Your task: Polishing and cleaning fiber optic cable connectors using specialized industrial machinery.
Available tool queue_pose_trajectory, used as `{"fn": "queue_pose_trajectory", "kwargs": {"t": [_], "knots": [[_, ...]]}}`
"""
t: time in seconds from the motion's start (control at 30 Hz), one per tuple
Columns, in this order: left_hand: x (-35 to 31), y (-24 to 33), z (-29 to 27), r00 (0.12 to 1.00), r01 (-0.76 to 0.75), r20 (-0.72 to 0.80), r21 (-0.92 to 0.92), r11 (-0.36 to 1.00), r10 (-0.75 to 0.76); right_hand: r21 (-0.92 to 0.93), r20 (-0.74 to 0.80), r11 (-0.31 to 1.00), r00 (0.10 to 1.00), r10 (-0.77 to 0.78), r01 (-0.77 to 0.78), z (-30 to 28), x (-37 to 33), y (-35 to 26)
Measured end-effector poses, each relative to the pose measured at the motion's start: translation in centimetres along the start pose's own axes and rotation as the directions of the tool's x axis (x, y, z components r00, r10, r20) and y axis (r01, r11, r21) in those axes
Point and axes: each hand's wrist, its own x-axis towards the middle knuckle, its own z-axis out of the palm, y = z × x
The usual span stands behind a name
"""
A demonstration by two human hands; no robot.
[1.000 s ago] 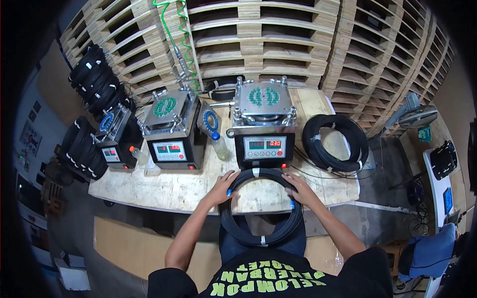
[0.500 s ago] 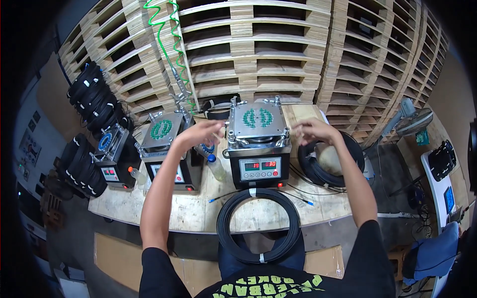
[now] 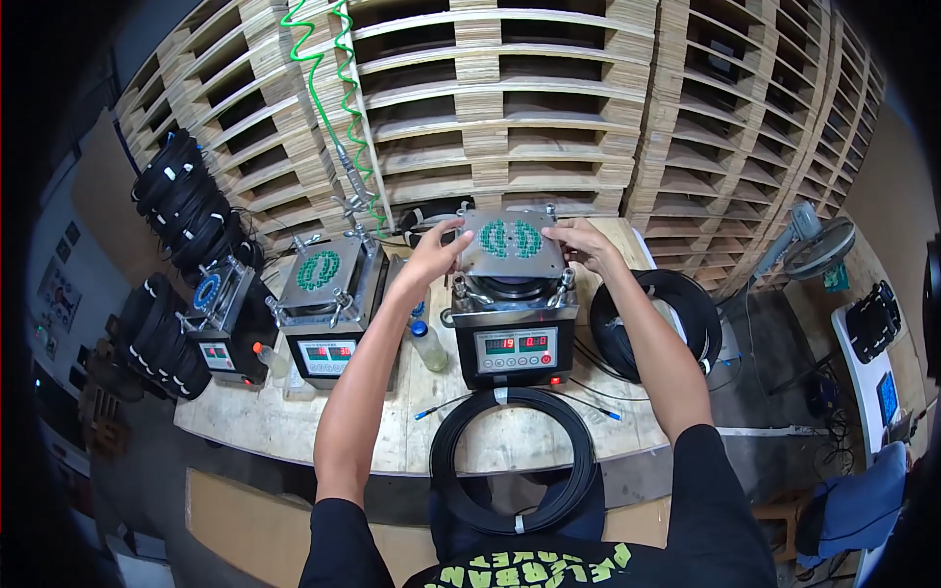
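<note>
Both hands are at a square metal fixture plate (image 3: pixel 490 261) with green connectors set in a ring, over the middle bench-top polishing machine (image 3: pixel 480 329). My left hand (image 3: pixel 437 249) grips its left edge, thumb on top. My right hand (image 3: pixel 584 242) closes on the right edge; its fingertips are partly hidden. The plate appears raised a little above a dark round disc (image 3: pixel 510 288). At the front corners, clamp posts (image 3: pixel 566 284) stand apart from it. In front, a coil of black cable (image 3: pixel 446 461) lies across the bench edge and my lap, with blue-tipped ends (image 3: pixel 613 415).
Two similar machines (image 3: pixel 328 312) (image 3: pixel 223 323) stand to the left, near bottles (image 3: pixel 429 350) (image 3: pixel 272 359). More black cable coils (image 3: pixel 701 314) lie at right. Stacked wooden pallets (image 3: pixel 549 88) rise behind the bench; a green spiral hose (image 3: pixel 319 93) hangs there. A fan (image 3: pixel 819 245) stands at far right.
Both hands have moved inward from beside the machine and taken hold of the plate's edges. The plate now looks lifted off its corner clamps. The machine's red display has changed.
</note>
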Motion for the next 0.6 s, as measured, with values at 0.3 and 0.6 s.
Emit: {"fn": "queue_pose_trajectory", "kwargs": {"t": [0.3,0.6], "knots": [[-1.8,2.7,-2.8,0.968,-0.209,0.131,-0.043,0.977,0.213,0.573,-0.015,0.807,0.986,-0.167,0.145,1.7,-0.4,-7.9],[3.3,-5.9,1.3,0.901,-0.291,-0.310,0.086,0.953,0.303,0.467,-0.196,0.867,0.977,-0.088,0.172,6.8,1.2,-10.8]]}}
